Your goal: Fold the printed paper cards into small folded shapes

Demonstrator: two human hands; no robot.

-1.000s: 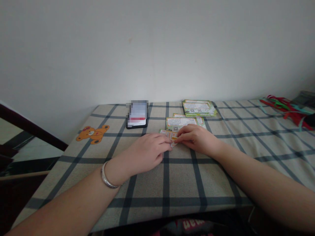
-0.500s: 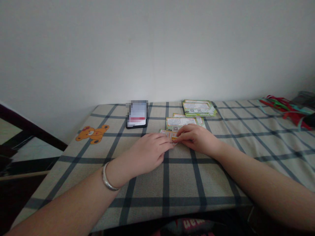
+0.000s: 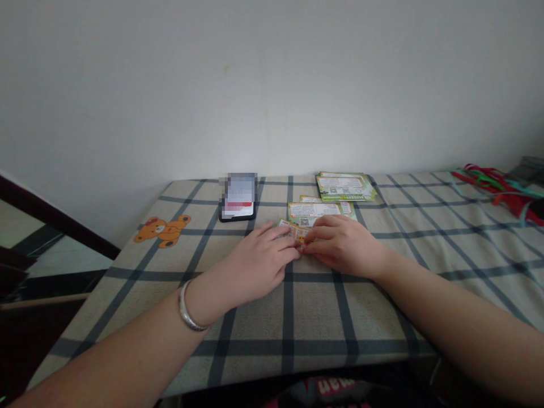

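A small orange and white printed card (image 3: 294, 231) lies on the checked tablecloth (image 3: 323, 317) in front of me. My left hand (image 3: 255, 263), with a silver bangle on the wrist, rests on the cloth and pinches the card's near edge. From the right, my right hand (image 3: 342, 243) meets it, fingers closed on the same edge. Most of the card is hidden under the two hands. Just behind it lie two more green-bordered cards (image 3: 314, 211), overlapping.
A black phone (image 3: 238, 198) lies at the back left of the table. A stack of green cards (image 3: 345, 187) sits near the wall. Red and green ribbons (image 3: 497, 184) lie at the far right. An orange bear (image 3: 164, 231) is printed on the cloth.
Both hands have shifted slightly away from me along the card, and the left fingers have stretched further over it. Everything else stays put.
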